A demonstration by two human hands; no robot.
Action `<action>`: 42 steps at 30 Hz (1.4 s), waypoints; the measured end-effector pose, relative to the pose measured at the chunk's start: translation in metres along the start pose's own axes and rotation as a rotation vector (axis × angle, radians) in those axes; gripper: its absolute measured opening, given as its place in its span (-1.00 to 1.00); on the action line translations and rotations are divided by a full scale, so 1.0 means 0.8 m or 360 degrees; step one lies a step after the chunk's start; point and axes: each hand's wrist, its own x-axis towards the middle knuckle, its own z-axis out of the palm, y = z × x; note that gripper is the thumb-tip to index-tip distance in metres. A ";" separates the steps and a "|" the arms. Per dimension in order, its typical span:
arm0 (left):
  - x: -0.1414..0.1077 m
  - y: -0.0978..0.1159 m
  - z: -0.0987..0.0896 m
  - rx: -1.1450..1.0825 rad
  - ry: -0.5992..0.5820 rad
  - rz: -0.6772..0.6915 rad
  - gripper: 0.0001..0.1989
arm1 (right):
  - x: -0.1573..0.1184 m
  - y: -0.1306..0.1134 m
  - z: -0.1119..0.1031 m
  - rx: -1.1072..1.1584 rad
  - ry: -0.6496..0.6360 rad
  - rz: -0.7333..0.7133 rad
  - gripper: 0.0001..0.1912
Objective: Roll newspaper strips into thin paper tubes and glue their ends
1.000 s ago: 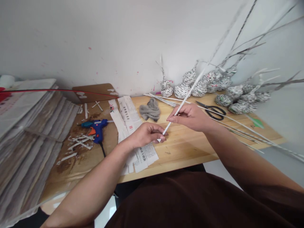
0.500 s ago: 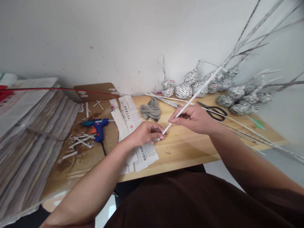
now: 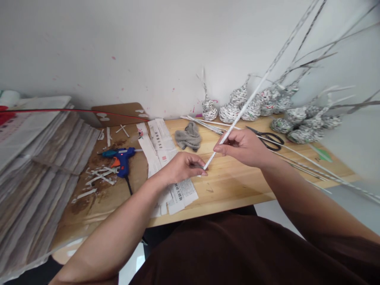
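Observation:
A long, thin rolled newspaper tube (image 3: 251, 99) slants from between my hands up toward the upper right. My right hand (image 3: 242, 148) pinches it a little above its lower end, thumb and fingers closed. At that lower end, my left hand (image 3: 187, 167) grips the tip between thumb and fingertips; the very end is partly hidden by the fingers. Below my left hand lie cut newspaper strips (image 3: 185, 194). A crumpled grey cloth (image 3: 188, 136) rests on the wooden table (image 3: 231, 194) just beyond my hands.
Black scissors (image 3: 271, 141) and several paper tubes (image 3: 308, 156) lie at the right. Woven paper gourds (image 3: 230, 113) line the wall, with dry branches (image 3: 314, 61) behind. On the left are a blue glue gun (image 3: 124, 158), paper scraps (image 3: 102, 176) and a tall newspaper stack (image 3: 44, 174).
The paper tube has tilted a little more upright, its upper part swinging left. My right hand has shifted slightly right; my left hand stays nearly in place at the lower end.

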 end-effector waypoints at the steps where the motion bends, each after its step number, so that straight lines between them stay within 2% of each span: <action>1: 0.000 0.000 0.000 0.0018 0.0004 0.0025 -0.81 | 0.000 0.000 0.000 0.0017 -0.0006 -0.0008 -0.73; 5: -0.001 0.000 -0.001 0.0047 -0.0001 0.0041 -0.81 | -0.002 -0.003 -0.003 0.0082 -0.0198 -0.0115 -0.74; 7: -0.001 -0.001 -0.001 0.0079 0.0053 0.0077 -0.81 | -0.002 -0.004 -0.003 0.0086 -0.0186 -0.0125 -0.77; 13: 0.001 -0.001 -0.011 0.0031 0.0328 0.0150 -0.77 | -0.011 -0.008 0.005 0.0023 0.0230 -0.0083 -0.78; 17: 0.001 0.008 -0.023 -0.0078 0.0368 0.0051 -0.77 | -0.025 -0.011 0.013 -0.0056 0.0481 -0.0138 -0.82; 20: -0.001 0.013 -0.030 -0.0179 0.0406 -0.0010 -0.74 | -0.036 -0.007 0.016 -0.0111 0.0568 -0.0160 -0.85; 25: -0.002 0.012 -0.030 -0.0646 0.0448 -0.0184 -0.70 | -0.048 0.007 0.025 -0.0087 0.0681 -0.0208 -0.90; 32: 0.008 0.004 -0.023 -0.1472 0.0753 -0.0108 -0.80 | -0.035 0.006 0.060 0.0348 0.0807 0.0013 -0.82; 35: 0.011 0.003 -0.024 -0.1742 0.0837 -0.0036 -0.86 | -0.018 0.005 0.082 0.0688 0.0791 0.0106 -0.77; 38: 0.012 0.004 -0.029 -0.1871 0.0928 0.0063 -0.90 | -0.006 0.002 0.103 0.1134 0.0672 0.0297 -0.70; 40: 0.011 0.004 -0.035 -0.1888 0.1005 0.0098 -0.89 | -0.006 -0.002 0.114 0.1339 0.0493 0.0497 -0.64; 42: 0.011 0.003 -0.040 -0.1882 0.1080 0.0110 -0.87 | -0.015 -0.010 0.120 0.1335 0.0210 0.0634 -0.56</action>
